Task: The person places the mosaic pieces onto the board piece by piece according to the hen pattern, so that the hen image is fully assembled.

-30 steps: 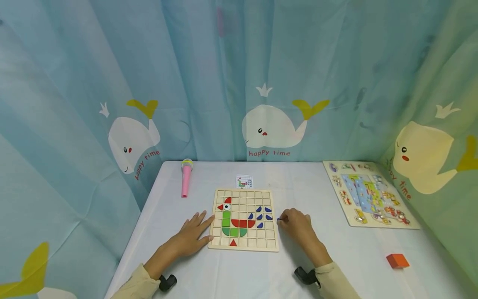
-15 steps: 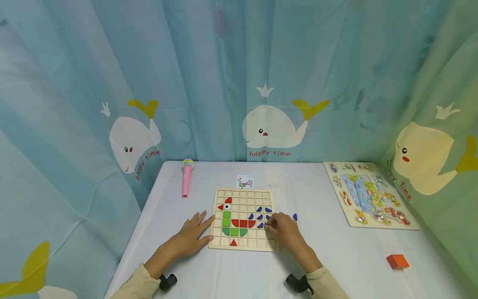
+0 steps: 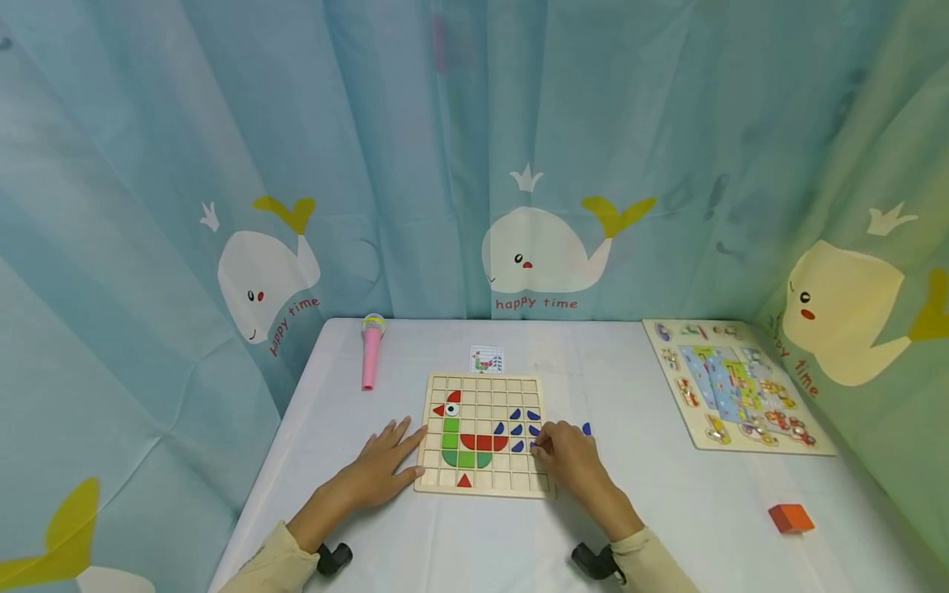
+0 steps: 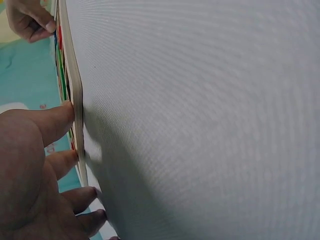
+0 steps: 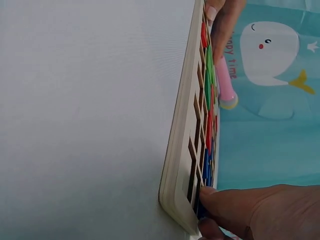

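Observation:
A wooden grid board (image 3: 493,484) lies on the white table, with red, green and blue flat pieces set in its cells in the shape of a bird. My right hand (image 3: 572,457) is over the board's right edge and pinches a small blue piece (image 3: 533,445) between thumb and finger at a right-column cell. In the right wrist view, the thumb (image 5: 209,197) presses down at the grid near the corner. With fingers spread, my left hand (image 3: 380,468) rests on the table and touches the board's left edge. One loose blue piece (image 3: 586,429) lies just beyond the right hand.
A small picture card (image 3: 486,360) of the bird lies behind the board. A pink toy microphone (image 3: 369,354) is at the back left. To the right are a wooden picture puzzle (image 3: 730,387) and an orange block (image 3: 791,518). A whale-print curtain (image 3: 415,165) hangs behind.
My right hand has moved left from the table onto the board's right side with a blue piece, uncovering another on the table. Over the last half second it shifted slightly right. The left hand stayed put.

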`<state>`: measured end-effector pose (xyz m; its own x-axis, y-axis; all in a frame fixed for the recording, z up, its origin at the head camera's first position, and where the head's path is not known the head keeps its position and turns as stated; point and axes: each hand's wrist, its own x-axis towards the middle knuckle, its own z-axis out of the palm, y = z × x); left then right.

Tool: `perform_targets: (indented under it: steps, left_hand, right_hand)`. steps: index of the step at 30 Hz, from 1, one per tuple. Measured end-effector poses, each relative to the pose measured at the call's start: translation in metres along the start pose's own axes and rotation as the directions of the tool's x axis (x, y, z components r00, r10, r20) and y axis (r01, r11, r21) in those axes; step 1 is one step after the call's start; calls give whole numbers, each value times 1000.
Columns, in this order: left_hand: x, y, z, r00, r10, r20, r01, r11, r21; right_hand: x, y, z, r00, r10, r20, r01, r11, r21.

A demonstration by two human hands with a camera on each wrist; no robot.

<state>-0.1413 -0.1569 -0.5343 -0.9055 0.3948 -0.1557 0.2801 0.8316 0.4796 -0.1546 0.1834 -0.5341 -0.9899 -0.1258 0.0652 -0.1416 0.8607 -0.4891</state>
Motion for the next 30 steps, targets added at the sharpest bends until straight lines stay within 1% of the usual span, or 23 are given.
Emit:
perform_targets:
  steps: [2,11,16,20,26,28,30]
  left_hand:
    - [0,0,0,1000,-1,-2,1,1000,0]
    - [0,0,0,1000,4,12,-4,1000,5]
    - [0,0,0,1000,2,11,-2,1000,1]
    - [0,0,0,1000,-3,10,2,1000,5]
    - [0,-1,1,1000,-3,9,3,1000,0]
    - [0,-1,1,1000,-6,10,6,1000,-4]
    - [0,0,0,1000,-7,13,7,1000,-6]
  right_hand:
    - [-1,0,0,1000,-3,-3,3,1000,-19]
    - [-6,-1,-4,1000,-5,-9,5,999,-41]
    - [-7,3,-8,1000,17,-4,-17,999,-48]
    - [-6,15,-16,998,63,-7,-64,996,-54]
    - [1,44,-35,989,137,-54,-140,988,-66]
    - [3,51,-40,988,150,-46,-153,986,-68]
    - [6,57,-45,989,147,-30,-148,987,-61]
